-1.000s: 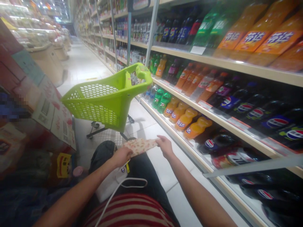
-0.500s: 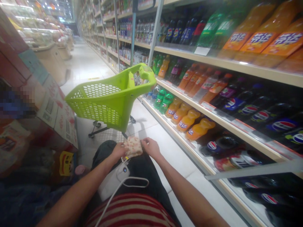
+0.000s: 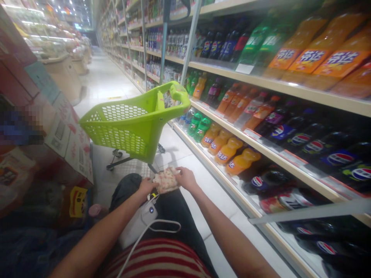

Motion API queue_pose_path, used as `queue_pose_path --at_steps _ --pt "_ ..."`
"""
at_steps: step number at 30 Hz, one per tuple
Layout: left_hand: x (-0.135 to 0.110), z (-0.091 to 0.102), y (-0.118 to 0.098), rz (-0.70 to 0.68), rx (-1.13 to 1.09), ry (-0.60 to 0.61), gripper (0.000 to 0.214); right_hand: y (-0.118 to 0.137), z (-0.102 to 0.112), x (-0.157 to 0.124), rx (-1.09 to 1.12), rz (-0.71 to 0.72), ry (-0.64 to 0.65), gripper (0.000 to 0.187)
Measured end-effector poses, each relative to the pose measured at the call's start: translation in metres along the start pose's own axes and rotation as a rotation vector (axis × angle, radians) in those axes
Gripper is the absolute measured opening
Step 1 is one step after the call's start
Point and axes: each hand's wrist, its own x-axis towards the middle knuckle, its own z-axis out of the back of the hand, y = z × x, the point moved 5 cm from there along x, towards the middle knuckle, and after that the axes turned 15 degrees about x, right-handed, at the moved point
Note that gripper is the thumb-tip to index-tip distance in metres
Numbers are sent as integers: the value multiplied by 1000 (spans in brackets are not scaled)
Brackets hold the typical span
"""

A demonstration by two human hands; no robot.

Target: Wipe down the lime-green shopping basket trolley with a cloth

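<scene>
Between my hands, above my lap, is a small folded cloth piece, cream with pinkish spots; its exact kind does not show. Its left side is pinched by my left hand, with a bit of yellow just below. My right hand has its fingers closed on the cloth's upper right edge. A white power bank with a white cable rests on my lap below my left hand. Just beyond my knees stands a lime-green shopping cart, its handle toward the shelves.
Shelves of soda bottles line my right, with orange bottles and dark cola bottles low down. Stacked cartons stand on my left. A pale tiled aisle runs ahead past display counters.
My right hand, previously at the cloth's right edge, now grips its upper right part. The cloth has spread wider to the right and changed shape. The cart stays in place.
</scene>
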Motion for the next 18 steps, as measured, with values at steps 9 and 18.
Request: queue_pose_path --at_steps 9,18 --pt "-8 3 -2 -32 -157 103 39 54 -71 -45 6 405 401 23" --pt "0 -8 -11 -135 -60 19 23 -5 -36 -18 153 14 6 26"
